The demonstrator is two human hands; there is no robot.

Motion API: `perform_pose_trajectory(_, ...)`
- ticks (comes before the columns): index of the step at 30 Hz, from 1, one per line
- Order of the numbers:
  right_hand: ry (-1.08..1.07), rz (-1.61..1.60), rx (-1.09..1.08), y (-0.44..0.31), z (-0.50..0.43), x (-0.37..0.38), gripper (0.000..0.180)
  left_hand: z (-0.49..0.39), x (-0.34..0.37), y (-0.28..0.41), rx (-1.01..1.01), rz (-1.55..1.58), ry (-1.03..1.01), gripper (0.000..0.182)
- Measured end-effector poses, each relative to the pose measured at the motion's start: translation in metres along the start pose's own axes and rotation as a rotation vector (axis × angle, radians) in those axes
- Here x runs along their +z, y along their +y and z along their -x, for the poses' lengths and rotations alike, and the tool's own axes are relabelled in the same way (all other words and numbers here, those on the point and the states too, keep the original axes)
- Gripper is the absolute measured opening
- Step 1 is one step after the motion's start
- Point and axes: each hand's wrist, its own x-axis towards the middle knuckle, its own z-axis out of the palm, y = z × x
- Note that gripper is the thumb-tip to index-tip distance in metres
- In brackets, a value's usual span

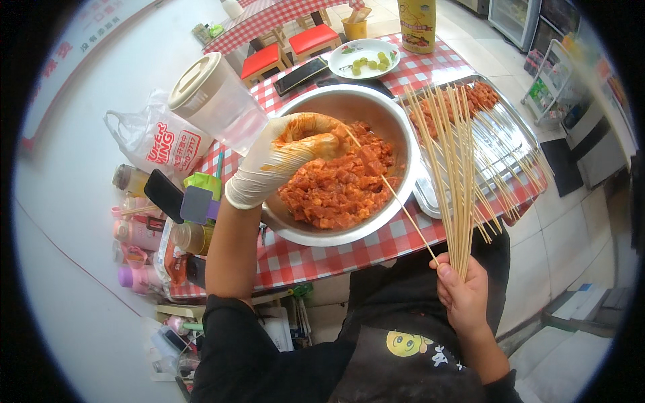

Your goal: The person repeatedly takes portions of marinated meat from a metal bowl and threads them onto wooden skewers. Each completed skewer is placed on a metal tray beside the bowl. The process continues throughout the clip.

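Observation:
My left hand (297, 146), in a white glove stained orange, is over a steel bowl (332, 241) of red marinated meat pieces (327, 196). Its fingers curl at the tip end of one wooden skewer (410, 216), which carries a piece of meat; whether they pinch the skewer or more meat is not clear. My bare right hand (461, 292) grips the lower end of that skewer between thumb and finger, together with a fanned bundle of bare wooden skewers (456, 201). Behind the bundle, loaded meat skewers (484, 98) lie on a metal tray (428, 201).
Beyond the bowl are a plate (337, 70) of green grapes, a phone (301, 75) and a yellow canister (417, 25). A lidded plastic pitcher (221, 106), a plastic bag (161, 136), another phone (164, 195) and jars (191, 238) crowd the left side of the checked tablecloth (312, 262).

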Motion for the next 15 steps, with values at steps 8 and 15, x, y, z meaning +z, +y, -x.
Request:
perform_pose_trajectory(8, -0.023, 0.043, -0.019, 0.0000, 0.0015, 0.0031, 0.019, 0.0064, 0.0006, 0.0038, 0.054, 0.359, 0.031, 0.038)
perform_pose_trajectory(15, -0.007, 0.069, -0.022, 0.0004, 0.0029, -0.0018, 0.019, 0.0087, -0.0014, 0.0000, 0.142, 0.189, 0.115, 0.041)
